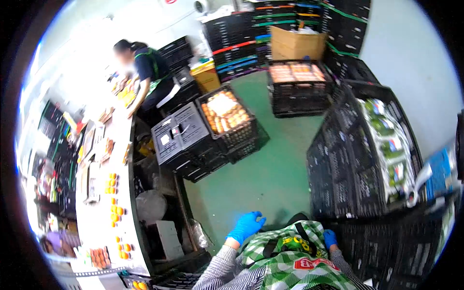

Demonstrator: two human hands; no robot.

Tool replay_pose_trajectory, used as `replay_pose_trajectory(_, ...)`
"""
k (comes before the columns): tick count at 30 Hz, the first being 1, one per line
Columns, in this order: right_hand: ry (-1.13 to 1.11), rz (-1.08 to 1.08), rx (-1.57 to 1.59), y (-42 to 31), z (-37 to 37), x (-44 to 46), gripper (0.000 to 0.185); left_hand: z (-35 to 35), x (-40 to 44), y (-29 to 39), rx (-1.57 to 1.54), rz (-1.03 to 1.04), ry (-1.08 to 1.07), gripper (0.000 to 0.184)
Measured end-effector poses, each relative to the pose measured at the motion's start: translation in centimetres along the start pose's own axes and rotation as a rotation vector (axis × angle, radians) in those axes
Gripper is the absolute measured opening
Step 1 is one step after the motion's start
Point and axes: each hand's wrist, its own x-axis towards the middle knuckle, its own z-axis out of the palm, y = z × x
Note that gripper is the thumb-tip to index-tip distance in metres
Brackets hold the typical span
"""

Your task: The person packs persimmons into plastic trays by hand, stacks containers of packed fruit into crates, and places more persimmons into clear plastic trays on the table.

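Holds the left hand out over the floor, loosely open with fingers bent and nothing visible in its grasp. Has the right hand low beside the apron, near the black crates, partly hidden; cannot tell how far open or whether gripping. Stands near bagged greens at right, with the fruit crate ahead and the worktop leftward

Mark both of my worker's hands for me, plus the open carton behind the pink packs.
Left hand (pixel 246 227): head view, on the back of the blue glove.
Right hand (pixel 330 238): head view, on the middle of the blue glove.
Carton (pixel 294 47): head view, on its front side.
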Motion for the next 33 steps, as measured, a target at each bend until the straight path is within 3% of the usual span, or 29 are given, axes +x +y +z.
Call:
replay_pose_trajectory(2, -0.114, -0.013, -0.101, -1.8, 1.0, 5.2, 0.02, -1.2, 2.0, 0.9, -0.082, -0.082, 0.029, 0.043)
replay_pose_trajectory(3, -0.175, -0.167, -0.278, -1.1, 1.7, 9.0, 0.023, -2.0, 3.3, 1.2, -0.114, -0.112, 0.014, 0.043)
replay_pose_trajectory(4, -0.263, -0.169, -0.425, -3.1, 1.9, 10.7, 0.022, -2.7, 4.6, 1.3, -0.149, -0.143, 0.008, 0.043)
replay_pose_trajectory(7, -0.47, -0.761, -1.388, 1.4, 4.4, 25.0, 0.024, -3.3, 9.4, -1.0, -0.181, -0.132, 0.014, 0.041)
replay_pose_trajectory(8, -0.36, -1.02, -1.43, 1.7, 4.3, 28.8, 0.025, -2.3, 11.4, -2.9, -0.168, -0.121, 0.079, 0.037)
replay_pose_trajectory(9, -0.497, -0.789, -1.241, -2.7, 4.8, 29.7, 0.023, -3.1, 12.7, -3.1, -0.147, -0.153, 0.14, 0.036)
replay_pose_trajectory(11, -0.526, -0.049, -0.576, -12.1, 6.7, 31.5, 0.021, -5.4, 15.2, -3.9, -0.061, -0.253, 0.027, 0.036)
replay_pose_trajectory(12, -0.509, 0.109, -0.415, -17.1, 8.2, 32.5, 0.02, -6.5, 16.8, -4.2, -0.056, -0.297, -0.002, 0.037)
replay_pose_trajectory(13, -0.518, 0.174, -0.309, -20.7, 9.6, 34.0, 0.02, -7.5, 17.9, -4.4, -0.095, -0.276, 0.102, 0.038)
replay_pose_trajectory(15, -0.573, 0.189, -0.205, -27.2, 12.4, 37.5, 0.019, -9.9, 19.3, -3.7, -0.284, -0.293, 0.252, 0.04)
replay_pose_trajectory(18, -0.642, 0.154, -0.086, -35.8, 16.0, 43.7, 0.02, -14.9, 20.1, -2.1, -0.261, -0.474, 0.24, 0.04)
replay_pose_trajectory(19, -0.66, 0.134, -0.068, -38.9, 17.4, 45.6, 0.02, -15.9, 20.4, -3.0, -0.364, -0.515, 0.214, 0.038)
replay_pose_trajectory(23, -0.667, 0.077, -0.061, -49.3, 24.8, 53.4, 0.018, -16.3, 24.4, -7.1, -0.296, -0.597, 0.192, 0.04)
replay_pose_trajectory(26, -0.671, 0.003, -0.037, -55.6, 28.8, 55.4, 0.011, -18.2, 29.5, -10.3, -0.33, -0.583, 0.218, 0.04)
replay_pose_trajectory(27, -0.682, 0.0, -0.013, -57.9, 29.8, 54.6, 0.01, -16.8, 31.9, -12.5, -0.269, -0.533, 0.324, 0.039)
replay_pose_trajectory(29, -0.752, 0.068, -0.033, -61.7, 29.0, 53.2, 0.01, -21.3, 34.2, -11.7, -0.343, -0.567, 0.335, 0.038)
replay_pose_trajectory(33, -0.743, -0.164, -0.129, -64.7, 31.2, 55.6, 0.012, -26.4, 38.7, -12.7, -0.424, -0.512, 0.572, 0.035)
